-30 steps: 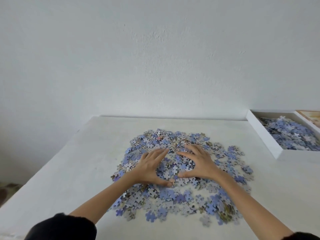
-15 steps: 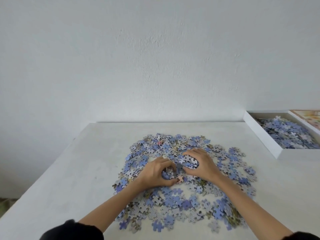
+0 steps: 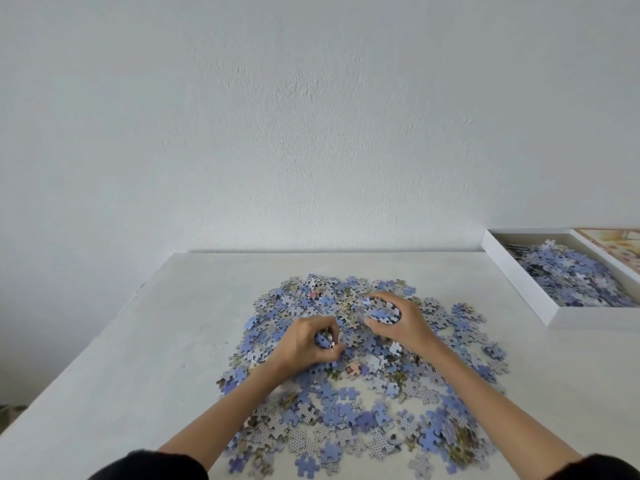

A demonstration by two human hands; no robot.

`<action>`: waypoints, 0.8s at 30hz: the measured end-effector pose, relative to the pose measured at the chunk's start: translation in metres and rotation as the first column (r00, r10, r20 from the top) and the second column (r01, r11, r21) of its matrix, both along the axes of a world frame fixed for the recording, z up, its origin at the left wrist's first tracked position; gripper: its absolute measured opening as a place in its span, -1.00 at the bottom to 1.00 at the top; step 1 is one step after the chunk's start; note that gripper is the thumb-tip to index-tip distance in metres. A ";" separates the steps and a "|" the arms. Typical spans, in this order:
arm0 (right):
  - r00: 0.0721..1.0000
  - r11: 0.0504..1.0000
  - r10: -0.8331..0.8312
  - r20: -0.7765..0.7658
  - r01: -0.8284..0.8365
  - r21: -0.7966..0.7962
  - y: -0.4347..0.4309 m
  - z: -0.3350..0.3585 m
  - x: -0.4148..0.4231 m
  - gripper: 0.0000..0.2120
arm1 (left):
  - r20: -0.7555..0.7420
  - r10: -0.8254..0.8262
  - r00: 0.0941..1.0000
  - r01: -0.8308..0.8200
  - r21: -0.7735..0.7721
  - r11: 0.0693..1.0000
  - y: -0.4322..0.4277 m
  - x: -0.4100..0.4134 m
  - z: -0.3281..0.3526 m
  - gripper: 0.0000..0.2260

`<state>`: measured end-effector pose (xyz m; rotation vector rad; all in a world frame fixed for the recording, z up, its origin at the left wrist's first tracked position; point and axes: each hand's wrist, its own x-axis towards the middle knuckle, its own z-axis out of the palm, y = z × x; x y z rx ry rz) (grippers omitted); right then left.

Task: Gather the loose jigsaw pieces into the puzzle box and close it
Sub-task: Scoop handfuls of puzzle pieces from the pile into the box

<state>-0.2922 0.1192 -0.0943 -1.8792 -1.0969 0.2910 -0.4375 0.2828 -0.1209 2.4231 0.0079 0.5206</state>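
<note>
A wide heap of loose blue and grey jigsaw pieces point(image 3: 349, 414) covers the middle of the white table point(image 3: 145, 358). My left hand point(image 3: 304, 344) sits on the heap with its fingers curled round a small clump of pieces. My right hand point(image 3: 394, 320), a little farther back and to the right, grips a bigger handful of pieces. The open white puzzle box point(image 3: 512, 282) stands at the table's right edge, partly cut off by the frame, with many pieces piled inside it.
A printed sheet or lid with a warm-coloured picture point(image 3: 613, 244) lies just beyond the box at the far right. A plain white wall rises behind the table. The table's left edge point(image 3: 86, 362) drops off to the floor.
Both hands lay flat and spread on the heap one second ago. Their fingers have since curled inward and closed round handfuls of pieces, and the right hand has lifted slightly.
</note>
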 end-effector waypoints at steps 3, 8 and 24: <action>1.000 1.000 0.003 0.002 -0.003 0.019 -0.002 0.005 0.008 -0.52 | 0.031 -0.019 0.999 0.019 -0.023 1.000 -0.004 0.007 0.008 -0.88; 0.997 0.996 0.024 0.067 -0.030 0.083 -0.011 0.018 0.027 -0.61 | 0.104 -0.056 0.993 0.063 -0.069 0.996 -0.016 0.025 0.032 -0.88; 0.992 0.983 -0.062 0.114 0.041 0.178 -0.095 0.066 0.124 -0.71 | 0.159 -0.144 0.977 0.154 -0.049 0.987 -0.099 0.131 0.074 -0.88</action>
